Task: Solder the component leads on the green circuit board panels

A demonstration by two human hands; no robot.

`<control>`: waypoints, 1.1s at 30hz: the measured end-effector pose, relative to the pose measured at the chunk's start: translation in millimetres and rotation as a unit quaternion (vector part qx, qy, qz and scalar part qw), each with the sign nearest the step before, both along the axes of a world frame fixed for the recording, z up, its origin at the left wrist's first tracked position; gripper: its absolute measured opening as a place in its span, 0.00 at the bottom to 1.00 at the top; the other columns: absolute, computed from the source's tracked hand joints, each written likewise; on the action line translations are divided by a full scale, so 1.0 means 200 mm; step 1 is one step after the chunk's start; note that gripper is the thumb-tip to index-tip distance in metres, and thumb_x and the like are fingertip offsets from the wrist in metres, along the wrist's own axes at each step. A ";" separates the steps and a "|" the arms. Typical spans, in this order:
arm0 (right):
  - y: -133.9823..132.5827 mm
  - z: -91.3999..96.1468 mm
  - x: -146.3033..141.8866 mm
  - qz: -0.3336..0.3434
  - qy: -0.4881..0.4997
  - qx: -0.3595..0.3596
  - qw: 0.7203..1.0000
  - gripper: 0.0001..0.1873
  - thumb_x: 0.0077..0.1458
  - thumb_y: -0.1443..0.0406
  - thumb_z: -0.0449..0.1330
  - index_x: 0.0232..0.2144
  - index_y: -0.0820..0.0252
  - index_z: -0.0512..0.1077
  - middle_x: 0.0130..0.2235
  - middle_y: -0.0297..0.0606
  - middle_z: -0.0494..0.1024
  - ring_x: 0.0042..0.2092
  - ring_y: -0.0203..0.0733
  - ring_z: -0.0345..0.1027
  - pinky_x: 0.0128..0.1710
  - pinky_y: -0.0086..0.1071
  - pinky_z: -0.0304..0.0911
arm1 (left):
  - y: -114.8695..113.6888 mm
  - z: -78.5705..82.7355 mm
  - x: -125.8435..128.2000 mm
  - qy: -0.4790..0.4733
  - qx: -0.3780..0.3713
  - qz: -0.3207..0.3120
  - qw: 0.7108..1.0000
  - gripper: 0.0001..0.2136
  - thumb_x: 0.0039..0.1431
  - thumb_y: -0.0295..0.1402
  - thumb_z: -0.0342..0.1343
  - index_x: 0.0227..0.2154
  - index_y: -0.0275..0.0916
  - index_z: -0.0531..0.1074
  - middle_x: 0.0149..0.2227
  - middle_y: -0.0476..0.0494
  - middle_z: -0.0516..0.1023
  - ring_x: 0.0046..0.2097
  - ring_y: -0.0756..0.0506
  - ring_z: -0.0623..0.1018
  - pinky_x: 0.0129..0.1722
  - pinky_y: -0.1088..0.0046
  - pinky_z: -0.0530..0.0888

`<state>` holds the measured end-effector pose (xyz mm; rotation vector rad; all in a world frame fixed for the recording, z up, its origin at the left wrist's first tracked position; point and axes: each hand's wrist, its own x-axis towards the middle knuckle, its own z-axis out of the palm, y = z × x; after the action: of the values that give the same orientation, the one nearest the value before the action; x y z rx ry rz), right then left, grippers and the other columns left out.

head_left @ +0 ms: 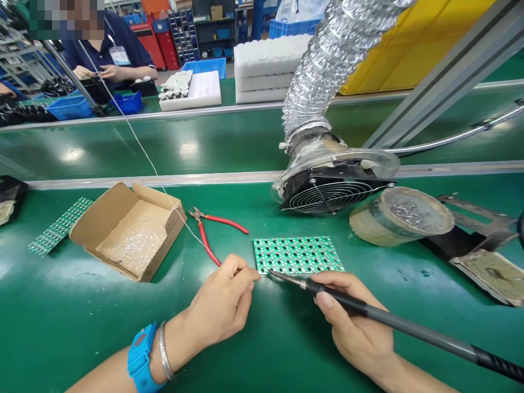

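My right hand (358, 322) grips a soldering iron (393, 319) like a pen. Its metal tip meets the near left edge of a green circuit board panel (297, 254) dotted with rows of black round parts. Thumb and forefinger of my left hand (221, 305) are pinched at the panel's near left corner. A thin strand of solder wire (190, 232) hangs down from the upper left and runs into that pinch. A blue wrist strap (142, 357) and a silver bangle circle my left wrist. Cutting pliers (216, 221) with red handles lie open just beyond this hand.
An open cardboard box (131, 234) holding tiny metal bits stands left, beside another panel (61, 226). A fume extractor fan (331, 194) hangs over the back. To the right are a tub (401, 215) of metal clippings and an iron stand (487, 267). A person sits across the bench.
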<state>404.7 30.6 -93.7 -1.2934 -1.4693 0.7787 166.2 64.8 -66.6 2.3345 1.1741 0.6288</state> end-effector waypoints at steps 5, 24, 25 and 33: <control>0.01 0.02 -0.01 0.016 -0.026 0.014 0.999 0.06 0.61 0.63 0.58 0.42 0.55 0.70 0.24 0.29 0.73 0.21 0.34 0.63 0.21 0.26 0.61 | 0.00 0.00 0.00 0.040 0.124 0.000 0.992 0.08 0.63 0.24 0.50 0.43 0.39 0.70 0.33 0.46 0.72 0.34 0.48 0.71 0.33 0.71 0.73; 0.04 0.07 -0.02 0.038 -0.074 0.021 0.996 0.05 0.62 0.64 0.57 0.41 0.52 0.69 0.24 0.27 0.72 0.20 0.31 0.63 0.20 0.23 0.61 | 0.02 -0.02 0.00 0.041 0.155 -0.008 0.987 0.07 0.63 0.25 0.53 0.42 0.37 0.72 0.33 0.45 0.74 0.33 0.48 0.73 0.33 0.72 0.75; 0.04 0.07 -0.02 0.037 -0.073 0.023 0.996 0.05 0.62 0.63 0.57 0.41 0.52 0.69 0.24 0.27 0.72 0.20 0.31 0.64 0.20 0.23 0.61 | 0.02 -0.02 0.00 0.041 0.155 -0.008 0.987 0.07 0.63 0.24 0.53 0.42 0.37 0.72 0.33 0.45 0.74 0.33 0.48 0.73 0.33 0.72 0.75; 0.05 0.06 -0.02 0.063 -0.108 0.016 0.992 0.07 0.62 0.62 0.58 0.43 0.52 0.70 0.30 0.31 0.78 0.25 0.34 0.70 0.24 0.25 0.66 | 0.00 -0.01 -0.02 0.047 0.154 0.006 0.987 0.06 0.65 0.26 0.51 0.41 0.38 0.72 0.33 0.46 0.74 0.34 0.49 0.74 0.34 0.73 0.75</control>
<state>400.6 39.9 -81.9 -1.3026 -1.7436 0.7086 161.8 65.5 -68.0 2.6423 1.2056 0.7584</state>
